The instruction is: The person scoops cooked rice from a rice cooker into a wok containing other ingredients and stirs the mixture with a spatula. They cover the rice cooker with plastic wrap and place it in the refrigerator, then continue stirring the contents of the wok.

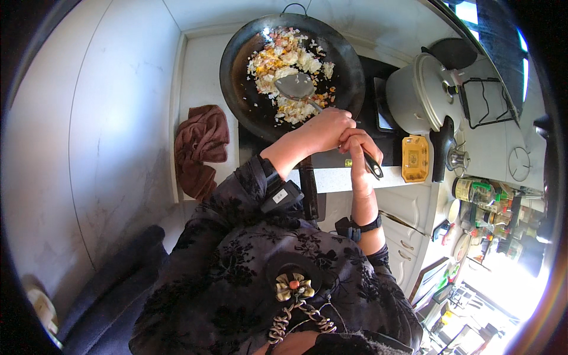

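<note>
Both of my hands grip the handle of a metal cooking spatula [295,86]. My left hand [327,128] is closed on the shaft nearer the blade, and my right hand [361,148] is wrapped around it close to the black handle end. The blade lies face down on fried rice [306,62] with egg and pink diced bits, inside a large dark wok [239,102]. The wok's ribbed dark handle [308,186] points towards my body, beneath my left forearm. Rice is spread over the middle and far side of the wok.
A crumpled brown towel [202,146] lies left of the wok. On the right stand a pressure cooker [408,93] with a black handle, a yellow rectangular dish [415,159] and a wire pot rack [486,102]. Jars [475,191] crowd the counter farther right. A wall borders the left side.
</note>
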Motion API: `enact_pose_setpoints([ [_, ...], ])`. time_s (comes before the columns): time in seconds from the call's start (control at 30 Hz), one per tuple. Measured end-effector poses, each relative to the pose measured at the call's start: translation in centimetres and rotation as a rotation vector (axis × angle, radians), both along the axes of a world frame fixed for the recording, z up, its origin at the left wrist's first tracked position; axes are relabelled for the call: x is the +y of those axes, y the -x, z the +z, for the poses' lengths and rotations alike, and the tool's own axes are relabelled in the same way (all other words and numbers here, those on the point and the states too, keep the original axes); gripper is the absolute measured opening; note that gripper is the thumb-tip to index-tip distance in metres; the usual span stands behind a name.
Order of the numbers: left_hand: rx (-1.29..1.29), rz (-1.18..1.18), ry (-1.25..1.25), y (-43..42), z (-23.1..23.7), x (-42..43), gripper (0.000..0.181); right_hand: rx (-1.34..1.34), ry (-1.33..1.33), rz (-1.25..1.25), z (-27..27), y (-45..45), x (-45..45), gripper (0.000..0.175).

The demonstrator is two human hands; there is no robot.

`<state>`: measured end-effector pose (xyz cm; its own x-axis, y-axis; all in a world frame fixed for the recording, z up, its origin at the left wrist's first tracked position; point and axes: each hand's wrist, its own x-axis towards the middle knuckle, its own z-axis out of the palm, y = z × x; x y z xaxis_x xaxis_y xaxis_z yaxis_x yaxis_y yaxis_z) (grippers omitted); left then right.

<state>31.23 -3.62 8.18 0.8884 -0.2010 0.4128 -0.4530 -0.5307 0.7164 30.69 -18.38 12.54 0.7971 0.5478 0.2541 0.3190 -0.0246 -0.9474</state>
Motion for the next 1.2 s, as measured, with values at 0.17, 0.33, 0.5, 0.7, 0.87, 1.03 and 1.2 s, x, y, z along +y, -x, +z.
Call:
enact_pose_setpoints([
  [0.17,-0.032,0.066,0.084,-0.1,-0.9,-0.1,0.017,-0.071,0.138,0.125,1.9,-1.2,0.8,0.009],
  [0.33,-0.123,0.171,0.208,-1.2,-1.9,0.9,0.018,-0.234,0.263,0.308,2.8,-4.1,2.2,0.004],
  [0.5,0.000,0.191,0.054,-2.5,-1.0,2.3,0.013,-0.016,-0.025,0.121,0.1,-4.0,3.9,0.009],
  [0.7,-0.045,0.370,-0.288,-0.3,4.0,0.0,0.020,0.343,-0.388,-0.152,-0.5,-3.2,1.1,0.021],
  [0.87,0.248,0.200,-0.192,4.0,4.5,-1.7,0.023,0.093,0.001,-0.098,-0.7,-1.2,-1.6,0.022],
  [1.03,0.143,0.214,-0.253,4.1,1.9,-1.7,0.028,0.003,0.104,-0.084,-1.0,-0.3,-1.5,0.019],
  [1.2,0.081,0.287,-0.096,2.1,-0.4,-1.8,0.027,0.009,0.142,-0.069,-1.3,-2.7,-1.2,0.017],
])
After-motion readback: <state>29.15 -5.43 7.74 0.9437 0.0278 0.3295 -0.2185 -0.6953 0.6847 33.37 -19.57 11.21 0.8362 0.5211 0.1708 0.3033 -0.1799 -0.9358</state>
